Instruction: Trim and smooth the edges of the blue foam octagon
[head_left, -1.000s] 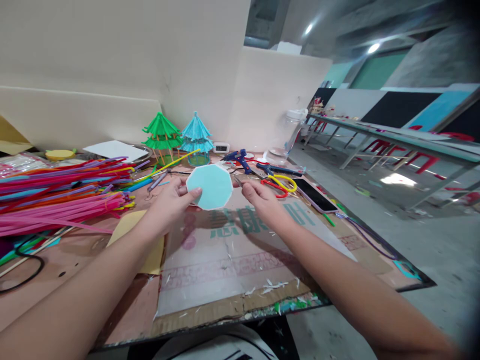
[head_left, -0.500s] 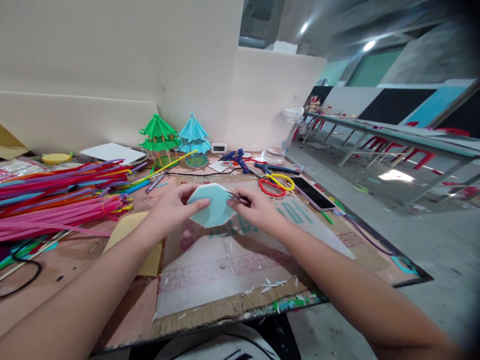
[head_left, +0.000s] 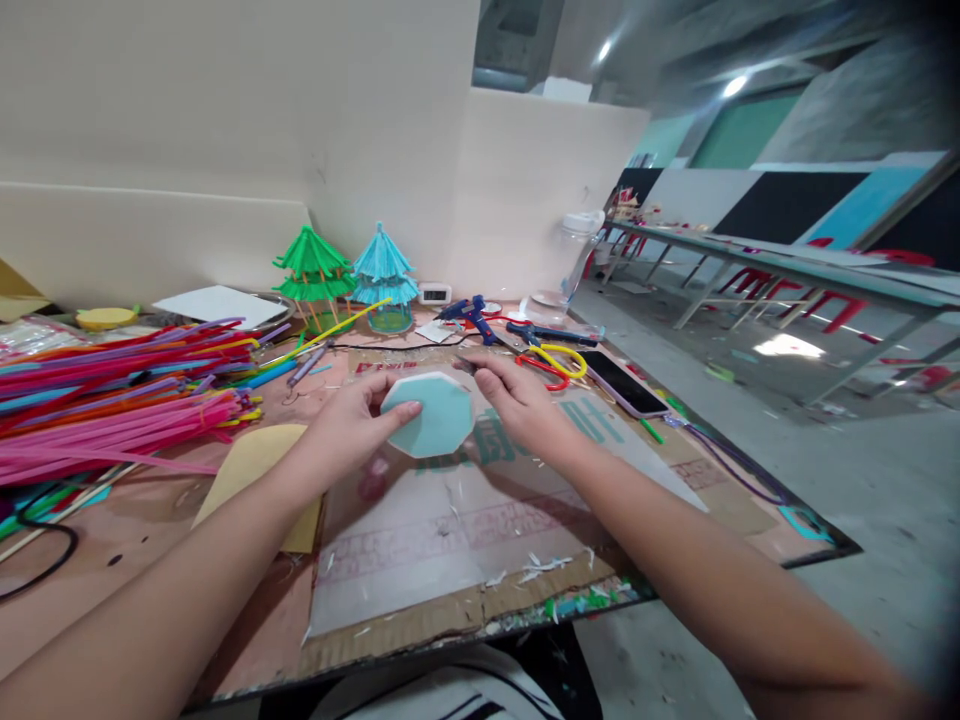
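My left hand (head_left: 356, 420) grips a pale blue octagonal piece (head_left: 435, 418) with white edges by its left side, thumb flat on its face. It is held up over a cardboard sheet (head_left: 405, 626) under clear film with green and pink print. Just right of the piece, my right hand (head_left: 525, 400) is closed around a small dark metal blade (head_left: 465, 366), most of it hidden by the fingers. The blade is near the octagon's upper right edge, apart from it. Thin white slivers (head_left: 536, 570) lie on the cardboard's near edge.
Bundled coloured pipe cleaners (head_left: 127, 400) cover the left. Green (head_left: 313, 265) and blue (head_left: 382, 265) tiered models stand behind, with a glue gun (head_left: 469, 315). Scissors (head_left: 562, 360), a phone (head_left: 624, 382) and a clear bottle (head_left: 570, 260) are at right. The table's right edge drops to floor.
My right hand has drawn the blade away from the octagon's right edge, slightly up and right. The left hand still holds the octagon, turned a little. The view has shifted slightly.
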